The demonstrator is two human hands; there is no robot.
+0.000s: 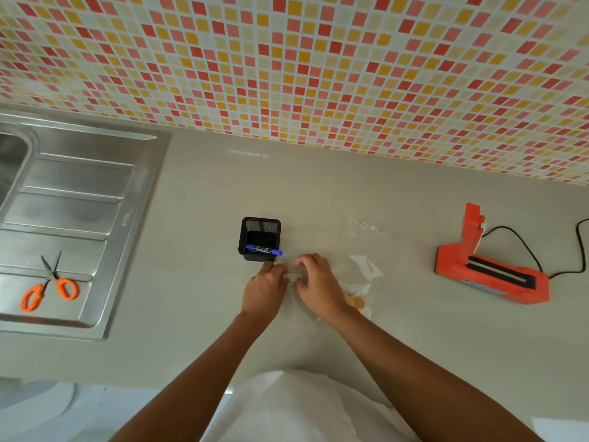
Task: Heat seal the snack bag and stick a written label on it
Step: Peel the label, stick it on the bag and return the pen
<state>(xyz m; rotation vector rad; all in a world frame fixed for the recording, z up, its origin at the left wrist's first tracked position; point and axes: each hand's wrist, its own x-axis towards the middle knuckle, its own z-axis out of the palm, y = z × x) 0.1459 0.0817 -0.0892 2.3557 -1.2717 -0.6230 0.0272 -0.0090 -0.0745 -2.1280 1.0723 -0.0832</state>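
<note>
Together, both hands pinch a small white label (292,277) just above the desk (197,298): the left hand (264,290) grips its left end, the right hand (315,287) its right end. Just right of them lies the clear snack bag (361,283) with crackers inside. Behind the left hand a black mesh holder (259,238) carries a blue marker (264,250). Farther right sits the orange heat sealer (490,266), lid raised.

This is looking like a home kitchen. A mosaic tile wall (287,59) in red, orange and cream is running across 12 o'clock, a steel sink (73,199) with drainboard is sitting at 9 o'clock, and a pale countertop (350,193) is filling the middle.
</note>
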